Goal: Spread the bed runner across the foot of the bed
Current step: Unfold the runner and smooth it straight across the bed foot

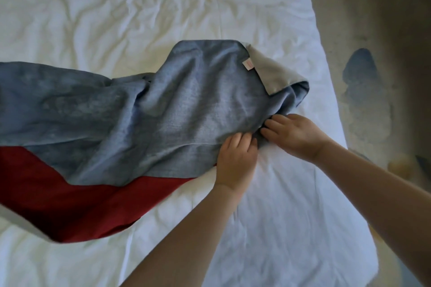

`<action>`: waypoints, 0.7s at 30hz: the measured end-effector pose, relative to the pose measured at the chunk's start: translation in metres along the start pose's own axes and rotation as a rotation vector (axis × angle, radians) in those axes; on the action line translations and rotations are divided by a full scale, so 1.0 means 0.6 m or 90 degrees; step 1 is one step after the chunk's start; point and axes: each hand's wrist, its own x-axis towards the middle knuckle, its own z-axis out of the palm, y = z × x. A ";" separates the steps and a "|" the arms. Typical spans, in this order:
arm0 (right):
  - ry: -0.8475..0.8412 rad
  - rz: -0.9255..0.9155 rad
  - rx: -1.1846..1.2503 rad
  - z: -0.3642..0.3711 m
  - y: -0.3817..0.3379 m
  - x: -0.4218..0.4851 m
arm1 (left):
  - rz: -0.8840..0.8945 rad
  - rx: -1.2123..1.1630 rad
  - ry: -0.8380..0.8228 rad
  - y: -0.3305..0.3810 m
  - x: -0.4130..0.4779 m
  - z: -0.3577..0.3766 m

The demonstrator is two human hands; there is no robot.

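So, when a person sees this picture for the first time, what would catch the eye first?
First the bed runner, blue-grey with a dark red band, lying crumpled across the middle and left of the wrinkled white sheet. Next the two bare hands at its near right edge: the left hand and the right hand both grip the cloth. A small label sits by the turned-over grey corner at the far right end.

Light: soft daylight, brightest on the white sheet [116, 7] up top | shadows: faint in the creases, dimmer lower down | focus: floor [373, 30] at right smeared, hazy | edges: wide-angle bend, right corners dim
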 end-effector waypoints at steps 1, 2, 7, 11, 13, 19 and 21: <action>0.020 0.003 -0.013 0.002 0.001 0.002 | -0.011 0.003 0.012 0.003 0.003 0.004; 0.031 0.006 -0.021 0.002 0.002 0.002 | -0.026 0.001 0.023 0.007 0.005 0.006; 0.026 -0.012 -0.010 -0.009 0.017 -0.022 | -0.023 -0.017 0.056 0.036 0.000 0.006; 0.009 -0.043 -0.017 -0.026 0.029 -0.061 | 0.025 -0.033 0.046 0.081 -0.008 0.007; 0.001 -0.038 -0.018 -0.036 0.032 -0.088 | 0.038 -0.045 0.025 0.109 -0.008 0.007; -0.023 -0.045 -0.018 -0.066 0.052 -0.168 | 0.051 -0.098 -0.047 0.204 -0.001 0.011; -0.022 -0.041 -0.016 -0.075 0.062 -0.190 | 0.043 -0.118 -0.052 0.233 -0.001 0.016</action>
